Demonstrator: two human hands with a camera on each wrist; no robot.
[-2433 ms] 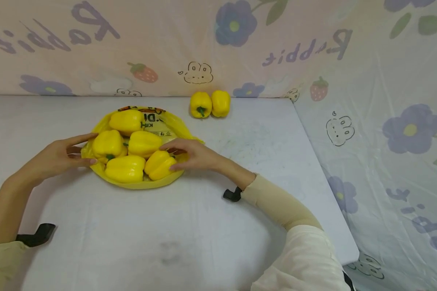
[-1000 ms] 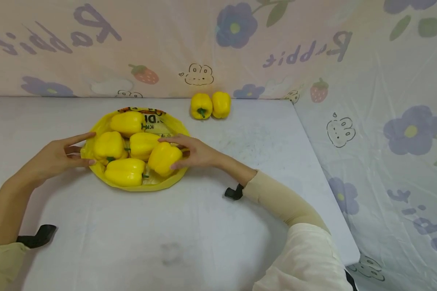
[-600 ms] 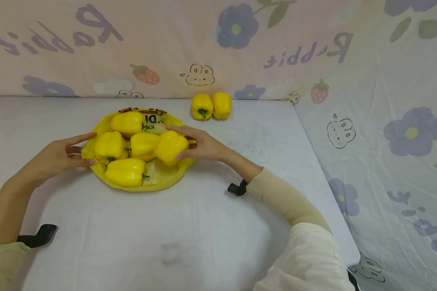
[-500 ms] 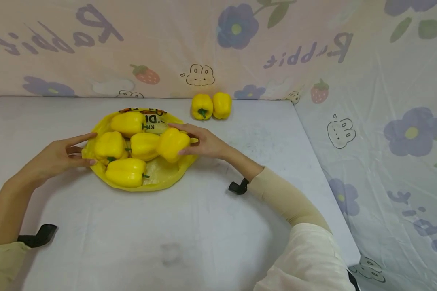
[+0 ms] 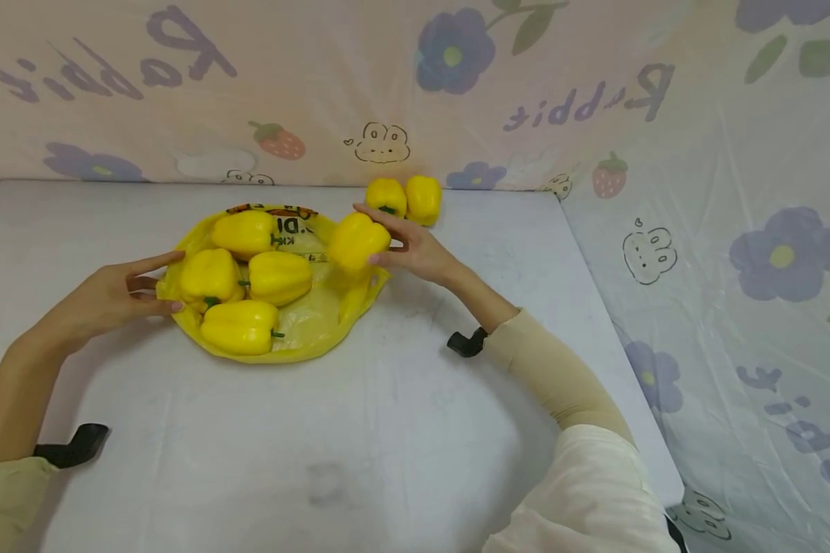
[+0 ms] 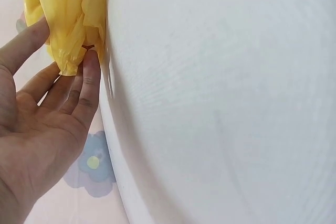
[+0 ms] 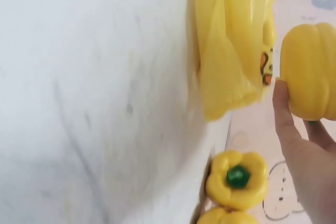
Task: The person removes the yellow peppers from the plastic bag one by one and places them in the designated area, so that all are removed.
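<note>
My right hand (image 5: 422, 250) grips a yellow bell pepper (image 5: 357, 241), thumb on its near side and fingers on its far side. This pepper hangs over the right rim of a rolled-down yellow plastic bag (image 5: 311, 326). Against the bag's left end rests my left hand (image 5: 121, 296), its fingers spread and fairly straight. The left wrist view shows its fingertips (image 6: 90, 61) touching the gathered plastic. Inside the bag lie several bell peppers (image 5: 280, 278). In the right wrist view the held bell pepper (image 7: 310, 72) is partly cut off by the frame edge.
Two more yellow bell peppers (image 5: 424, 200) stand side by side at the table's back edge, the left one partly behind my right hand. The white table (image 5: 387, 445) meets a printed curtain (image 5: 318, 84) behind. Black camera mounts (image 5: 76, 445) project from both wrists.
My right hand has taken hold of the bell pepper at the bag's right side, then lifted it up, back and rightward over the rim. The left hand has stayed at the bag's left end.
</note>
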